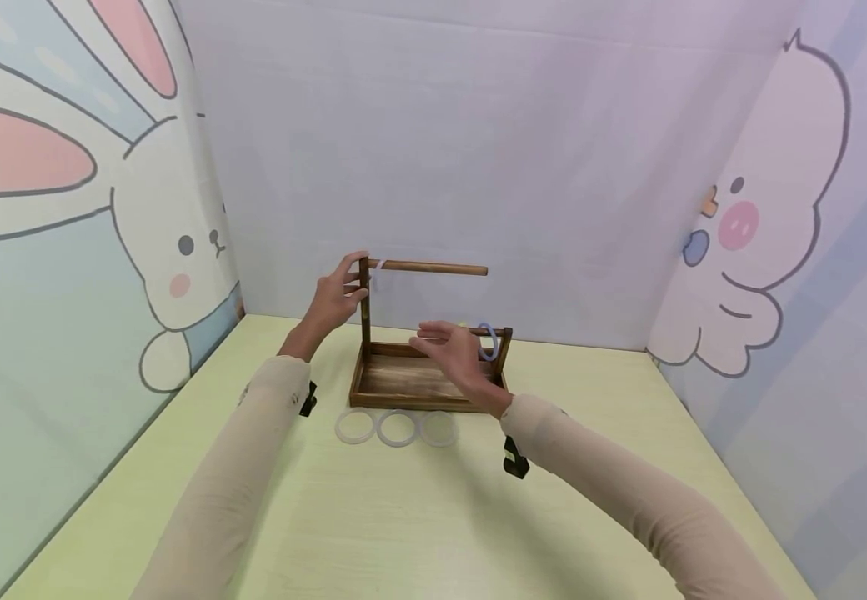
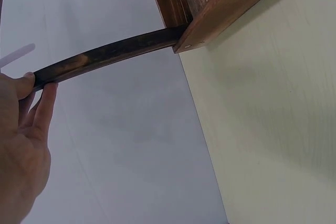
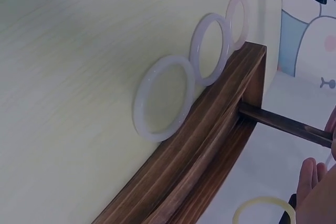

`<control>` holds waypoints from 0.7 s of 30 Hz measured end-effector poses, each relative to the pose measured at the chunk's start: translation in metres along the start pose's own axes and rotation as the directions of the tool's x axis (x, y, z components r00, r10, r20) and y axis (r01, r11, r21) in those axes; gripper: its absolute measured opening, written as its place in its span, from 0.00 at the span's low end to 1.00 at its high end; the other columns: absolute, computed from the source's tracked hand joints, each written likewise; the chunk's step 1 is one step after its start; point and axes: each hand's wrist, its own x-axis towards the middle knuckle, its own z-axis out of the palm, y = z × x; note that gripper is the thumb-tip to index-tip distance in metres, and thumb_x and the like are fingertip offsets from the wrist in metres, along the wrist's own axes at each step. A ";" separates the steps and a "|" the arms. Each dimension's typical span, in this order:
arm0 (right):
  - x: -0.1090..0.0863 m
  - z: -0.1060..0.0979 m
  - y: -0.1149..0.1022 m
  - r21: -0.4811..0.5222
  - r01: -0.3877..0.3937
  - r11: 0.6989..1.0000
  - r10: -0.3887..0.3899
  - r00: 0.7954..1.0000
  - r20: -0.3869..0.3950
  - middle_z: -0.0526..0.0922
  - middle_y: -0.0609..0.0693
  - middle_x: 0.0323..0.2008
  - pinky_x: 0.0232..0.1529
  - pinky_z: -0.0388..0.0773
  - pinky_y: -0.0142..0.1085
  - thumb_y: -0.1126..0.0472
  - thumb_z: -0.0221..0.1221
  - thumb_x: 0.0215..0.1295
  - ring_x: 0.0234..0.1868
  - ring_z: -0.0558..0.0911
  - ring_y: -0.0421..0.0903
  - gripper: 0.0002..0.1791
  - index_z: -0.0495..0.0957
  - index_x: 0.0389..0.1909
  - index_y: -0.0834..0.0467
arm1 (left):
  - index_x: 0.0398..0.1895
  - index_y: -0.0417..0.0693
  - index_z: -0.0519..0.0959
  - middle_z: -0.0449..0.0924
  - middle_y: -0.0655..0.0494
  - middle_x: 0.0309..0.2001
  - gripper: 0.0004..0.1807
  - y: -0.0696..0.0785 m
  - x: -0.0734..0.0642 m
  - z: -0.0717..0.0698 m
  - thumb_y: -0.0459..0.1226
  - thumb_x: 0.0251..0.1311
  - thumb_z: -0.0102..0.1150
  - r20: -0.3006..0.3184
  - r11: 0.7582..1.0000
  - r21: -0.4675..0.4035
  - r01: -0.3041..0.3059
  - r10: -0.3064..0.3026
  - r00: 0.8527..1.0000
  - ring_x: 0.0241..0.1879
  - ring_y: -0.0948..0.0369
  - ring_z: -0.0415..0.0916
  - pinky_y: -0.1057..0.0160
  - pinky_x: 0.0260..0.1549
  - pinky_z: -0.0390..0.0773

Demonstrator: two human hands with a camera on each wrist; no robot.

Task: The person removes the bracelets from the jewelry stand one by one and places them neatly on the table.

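Observation:
A dark wooden rack [image 1: 403, 402] has a tray base, a tall left post [image 2: 110, 56] with a long upper rod [image 1: 433, 267], and a lower bar on the right. My left hand [image 1: 338, 296] grips the post near its top, thumb on one side and fingers on the other. A pale ring [image 1: 380, 264] hangs on the upper rod close to that post. My right hand [image 1: 454, 354] is over the tray with fingers extended and nothing held. Beside it, a blue ring [image 1: 488, 342] hangs on the lower bar, along with a yellow ring [image 3: 262, 201] partly hidden in the head view.
Three pale rings lie in a row in front of the tray: a left ring [image 1: 355, 411], a middle ring [image 1: 398, 412] and a right ring [image 3: 140, 103]. The light wood-grain table [image 1: 373, 533] is bounded by a plain back curtain [image 1: 478, 167] and cartoon-printed side panels.

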 end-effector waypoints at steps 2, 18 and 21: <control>0.002 0.002 -0.002 0.002 0.008 1.000 -0.008 1.000 0.004 0.90 0.55 0.48 0.48 0.89 0.42 0.59 0.72 0.66 0.47 0.90 0.50 0.19 0.86 0.56 0.59 | 0.79 0.59 0.60 0.76 0.33 0.65 0.40 0.001 0.000 0.000 0.23 0.70 0.59 -0.002 1.000 -0.001 0.001 -0.001 1.000 0.62 0.41 0.79 0.45 0.57 0.83; 0.022 0.019 -0.012 0.024 0.040 0.999 -0.039 0.999 -0.017 0.89 0.59 0.50 0.50 0.88 0.42 0.62 0.72 0.66 0.50 0.89 0.51 0.19 0.85 0.56 0.62 | 0.78 0.60 0.62 0.78 0.35 0.64 0.39 0.000 0.001 0.000 0.23 0.70 0.60 -0.022 1.000 -0.010 -0.001 0.000 1.000 0.62 0.42 0.79 0.46 0.57 0.84; 0.025 0.023 -0.014 0.009 0.049 0.999 -0.049 0.998 -0.029 0.89 0.57 0.49 0.50 0.88 0.40 0.61 0.72 0.65 0.48 0.90 0.51 0.19 0.86 0.55 0.62 | 0.78 0.60 0.62 0.78 0.35 0.64 0.39 0.000 0.000 0.000 0.23 0.70 0.60 -0.022 1.000 -0.014 0.002 -0.003 1.000 0.62 0.42 0.80 0.46 0.57 0.84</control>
